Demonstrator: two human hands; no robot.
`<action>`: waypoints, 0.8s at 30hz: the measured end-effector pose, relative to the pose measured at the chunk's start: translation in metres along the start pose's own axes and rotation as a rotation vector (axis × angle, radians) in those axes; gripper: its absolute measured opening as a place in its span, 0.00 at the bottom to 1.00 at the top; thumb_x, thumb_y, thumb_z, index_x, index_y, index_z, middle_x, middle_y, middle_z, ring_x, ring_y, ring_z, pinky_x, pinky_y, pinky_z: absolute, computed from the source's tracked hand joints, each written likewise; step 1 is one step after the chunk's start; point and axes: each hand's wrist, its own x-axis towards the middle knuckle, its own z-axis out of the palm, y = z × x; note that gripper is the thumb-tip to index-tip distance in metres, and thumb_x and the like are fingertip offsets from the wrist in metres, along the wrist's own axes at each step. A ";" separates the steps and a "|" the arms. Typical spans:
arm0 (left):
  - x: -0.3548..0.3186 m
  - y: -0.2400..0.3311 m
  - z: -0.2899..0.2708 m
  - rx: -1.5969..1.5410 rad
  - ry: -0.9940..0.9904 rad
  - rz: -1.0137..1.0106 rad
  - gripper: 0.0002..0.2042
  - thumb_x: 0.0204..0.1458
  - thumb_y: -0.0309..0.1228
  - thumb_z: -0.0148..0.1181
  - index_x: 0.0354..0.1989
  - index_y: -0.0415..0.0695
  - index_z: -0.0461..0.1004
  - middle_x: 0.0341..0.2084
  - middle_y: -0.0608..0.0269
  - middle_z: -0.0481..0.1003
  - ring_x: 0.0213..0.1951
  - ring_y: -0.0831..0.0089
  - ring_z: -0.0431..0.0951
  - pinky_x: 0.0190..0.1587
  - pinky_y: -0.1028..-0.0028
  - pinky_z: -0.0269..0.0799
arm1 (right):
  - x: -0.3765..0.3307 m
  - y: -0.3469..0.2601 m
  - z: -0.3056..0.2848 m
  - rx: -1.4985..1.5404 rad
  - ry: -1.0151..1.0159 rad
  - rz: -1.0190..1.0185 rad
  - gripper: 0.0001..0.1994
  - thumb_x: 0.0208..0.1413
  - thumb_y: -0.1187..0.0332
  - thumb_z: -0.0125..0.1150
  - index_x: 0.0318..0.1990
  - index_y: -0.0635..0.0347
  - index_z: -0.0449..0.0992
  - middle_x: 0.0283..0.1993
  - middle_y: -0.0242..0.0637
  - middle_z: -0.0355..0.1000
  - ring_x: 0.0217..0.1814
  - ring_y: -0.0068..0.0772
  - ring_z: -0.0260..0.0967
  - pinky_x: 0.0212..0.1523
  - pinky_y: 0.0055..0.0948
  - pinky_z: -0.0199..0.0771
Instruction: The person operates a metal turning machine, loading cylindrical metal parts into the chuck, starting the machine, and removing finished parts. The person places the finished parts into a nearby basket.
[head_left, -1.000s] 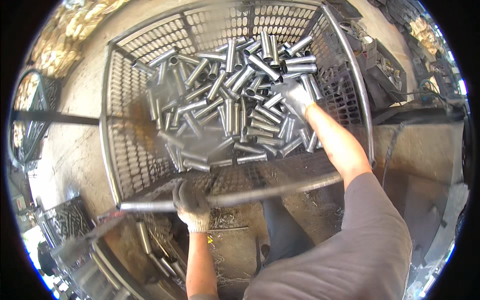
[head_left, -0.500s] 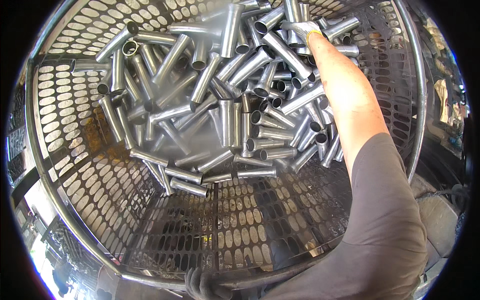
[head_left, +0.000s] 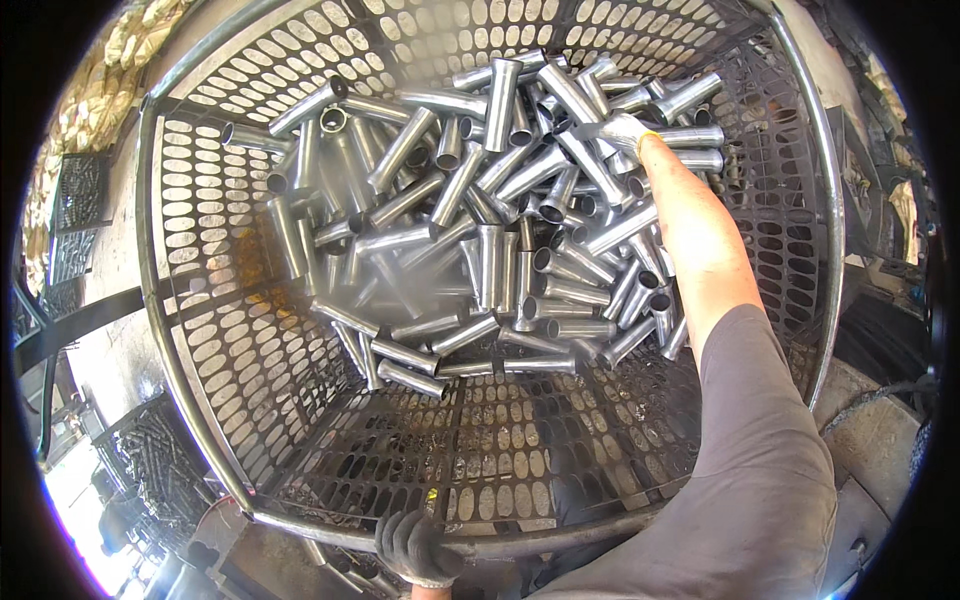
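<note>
Short metal tubes [head_left: 490,265], silvery and flared at one end where their ends can be made out, lie in a loose heap at the bottom of a big perforated metal basket [head_left: 225,400]. They cross one another at many angles; some show dark open mouths, others only their shiny sides. A faint haze blurs part of the heap's left side.

The person's right hand [head_left: 625,135], in a pale glove with a yellow cuff edge [head_left: 645,146], reaches to the upper right of the heap, its fingers among the tubes there. Whether it grips one cannot be told. The bare forearm [head_left: 710,240] and a grey-brown sleeve [head_left: 765,400] extend over the basket's right side.

The left hand [head_left: 415,548], in a glove with dark grey fingers, is curled over the basket's front rail [head_left: 530,545], near the lower edge of the view.

Rows of oval holes cover the basket's walls, and an orange-brown patch [head_left: 255,268] marks the left one. Beyond, at lower left, stands another container [head_left: 160,465] filled with small dark metal pieces.
</note>
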 end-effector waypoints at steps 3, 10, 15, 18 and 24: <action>-0.004 0.003 0.000 -0.040 0.015 -0.019 0.16 0.59 0.40 0.51 0.38 0.40 0.79 0.37 0.50 0.82 0.40 0.47 0.82 0.52 0.47 0.77 | -0.020 -0.013 0.009 -0.043 0.056 -0.032 0.44 0.39 0.35 0.83 0.52 0.69 0.86 0.40 0.38 0.81 0.40 0.34 0.74 0.42 0.36 0.76; -0.004 0.003 -0.003 0.011 0.074 0.044 0.11 0.52 0.29 0.63 0.43 0.43 0.81 0.38 0.52 0.83 0.41 0.52 0.83 0.51 0.52 0.76 | -0.165 -0.022 0.041 0.557 -0.285 0.028 0.27 0.65 0.60 0.71 0.64 0.69 0.72 0.28 0.38 0.77 0.20 0.30 0.76 0.17 0.27 0.80; -0.012 0.002 -0.010 0.044 -0.099 -0.126 0.14 0.52 0.28 0.63 0.47 0.42 0.84 0.52 0.49 0.83 0.51 0.46 0.83 0.59 0.49 0.76 | -0.421 -0.048 0.086 1.117 -0.811 -0.279 0.14 0.71 0.67 0.58 0.52 0.74 0.76 0.35 0.49 0.84 0.31 0.31 0.84 0.26 0.22 0.86; -0.048 0.024 -0.046 -0.374 0.036 -0.119 0.29 0.55 0.29 0.70 0.66 0.35 0.72 0.56 0.44 0.81 0.57 0.47 0.82 0.69 0.52 0.73 | -0.588 -0.084 0.124 1.164 -1.034 -0.009 0.33 0.58 0.55 0.73 0.67 0.65 0.74 0.54 0.52 0.83 0.45 0.42 0.86 0.47 0.38 0.90; -0.339 0.096 -0.174 -1.376 0.099 -0.460 0.37 0.56 0.34 0.74 0.73 0.37 0.66 0.61 0.52 0.78 0.64 0.64 0.76 0.71 0.62 0.70 | -0.865 -0.100 0.237 0.357 -1.349 -0.340 0.38 0.45 0.61 0.82 0.64 0.64 0.74 0.47 0.39 0.82 0.43 0.29 0.82 0.39 0.27 0.83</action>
